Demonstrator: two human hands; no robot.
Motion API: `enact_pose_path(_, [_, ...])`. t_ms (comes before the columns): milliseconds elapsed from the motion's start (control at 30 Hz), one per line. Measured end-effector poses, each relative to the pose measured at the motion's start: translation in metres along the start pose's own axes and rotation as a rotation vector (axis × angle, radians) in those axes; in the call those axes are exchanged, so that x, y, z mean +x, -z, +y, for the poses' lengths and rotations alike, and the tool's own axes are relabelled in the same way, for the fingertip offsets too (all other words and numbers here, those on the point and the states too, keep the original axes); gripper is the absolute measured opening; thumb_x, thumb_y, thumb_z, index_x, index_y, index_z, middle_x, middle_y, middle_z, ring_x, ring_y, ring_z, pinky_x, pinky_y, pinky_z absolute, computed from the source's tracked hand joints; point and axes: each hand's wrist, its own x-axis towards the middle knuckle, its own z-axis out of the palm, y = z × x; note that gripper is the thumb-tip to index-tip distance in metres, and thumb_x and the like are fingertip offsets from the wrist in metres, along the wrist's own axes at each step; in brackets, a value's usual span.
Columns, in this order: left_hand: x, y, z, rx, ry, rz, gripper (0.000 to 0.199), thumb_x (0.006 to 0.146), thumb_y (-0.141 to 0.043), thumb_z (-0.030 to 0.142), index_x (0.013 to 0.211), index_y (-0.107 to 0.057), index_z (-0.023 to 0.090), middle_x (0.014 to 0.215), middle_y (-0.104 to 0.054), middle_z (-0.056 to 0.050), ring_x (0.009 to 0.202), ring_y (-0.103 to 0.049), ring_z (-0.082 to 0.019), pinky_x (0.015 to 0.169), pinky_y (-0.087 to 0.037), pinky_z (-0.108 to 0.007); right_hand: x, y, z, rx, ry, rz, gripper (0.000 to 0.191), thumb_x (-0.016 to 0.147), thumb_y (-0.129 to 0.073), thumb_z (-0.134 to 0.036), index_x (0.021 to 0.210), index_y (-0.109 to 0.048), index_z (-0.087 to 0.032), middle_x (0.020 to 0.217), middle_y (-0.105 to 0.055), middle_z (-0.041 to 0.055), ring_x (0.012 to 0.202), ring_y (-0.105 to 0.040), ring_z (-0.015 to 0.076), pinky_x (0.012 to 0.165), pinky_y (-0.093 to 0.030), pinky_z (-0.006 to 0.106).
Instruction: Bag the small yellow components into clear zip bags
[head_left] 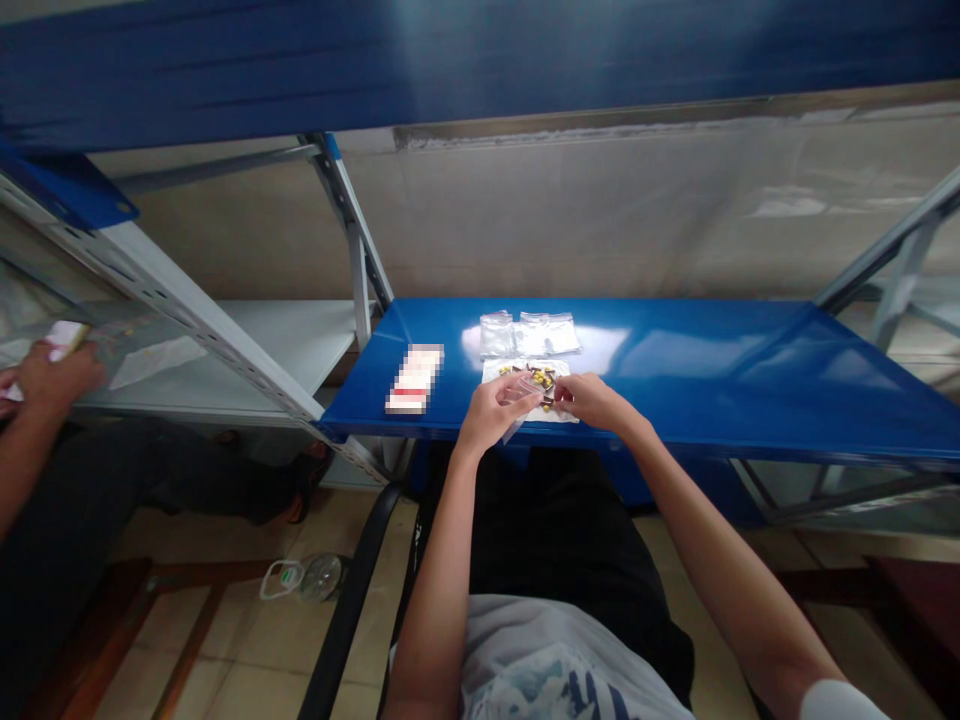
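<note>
My left hand (491, 412) and my right hand (589, 400) meet above a white sheet (562, 370), pinching a small clear plastic bag (523, 390) between their fingers. Under them lies a scatter of small yellow and dark pieces (531, 376) on the sheet. Just beyond, a few empty-looking clear zip bags (529, 335) lie in a row on the blue steel shelf (697, 360). Left of my hands rests a flat packet (415, 378) with a red stripe, its print blurred out.
A co-worker's hand (52, 375) at far left holds a white and pink item (66, 340) beside a grey shelf (285, 335). Metal uprights (352, 240) frame the blue shelf. A crushed plastic bottle (319, 577) lies on the tiled floor, near a black chair arm (352, 600).
</note>
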Motion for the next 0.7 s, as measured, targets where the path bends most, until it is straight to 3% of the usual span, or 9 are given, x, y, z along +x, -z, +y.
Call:
enact_pose_path(300, [0.001,0.000,-0.004,0.110,-0.015,0.022,0.059,0.085,-0.080,0.052,0.131,-0.073,0.016,0.115,-0.079,-0.013,0.104,-0.075,-0.028,0.086,-0.059,-0.033,-0.001,-0.002,0.005,-0.075,-0.018,0.038,0.015,0.094,-0.056,-0.019,0.091,-0.070,-0.014,0.085,-0.073,0.0108,0.076,-0.059,0.0192,0.065,-0.033,0.027])
enact_pose_path(433, [-0.001,0.000,-0.002,0.138,-0.021,0.021,0.059,0.086,-0.079,0.052,0.132,-0.072,0.016,0.116,-0.079,-0.013,0.105,-0.075,-0.028,0.085,-0.059,-0.032,-0.003,0.008,0.008,0.034,-0.015,0.053,0.014,0.093,-0.056,-0.020,0.090,-0.068,-0.014,0.077,-0.069,0.0072,0.071,-0.058,0.0179,0.064,-0.034,0.027])
enact_pose_path(600, [-0.003,-0.005,0.002,0.132,0.000,-0.012,0.059,0.086,-0.080,0.050,0.134,-0.071,0.016,0.119,-0.078,-0.013,0.099,-0.076,-0.026,0.082,-0.060,-0.032,-0.013,0.025,-0.009,0.328,0.223,0.127,0.018,0.096,-0.057,-0.032,0.096,-0.066,-0.016,0.082,-0.070,0.0056,0.072,-0.058,0.0175,0.066,-0.041,0.027])
enact_pose_path(700, [-0.003,-0.008,0.002,0.137,-0.016,-0.028,0.058,0.084,-0.082,0.049,0.132,-0.072,0.017,0.122,-0.077,-0.013,0.101,-0.075,-0.026,0.086,-0.060,-0.033,-0.014,0.027,-0.024,0.369,0.322,0.131,0.021,0.098,-0.054,-0.033,0.093,-0.067,-0.017,0.082,-0.070,0.0060,0.073,-0.059,0.0174,0.067,-0.041,0.028])
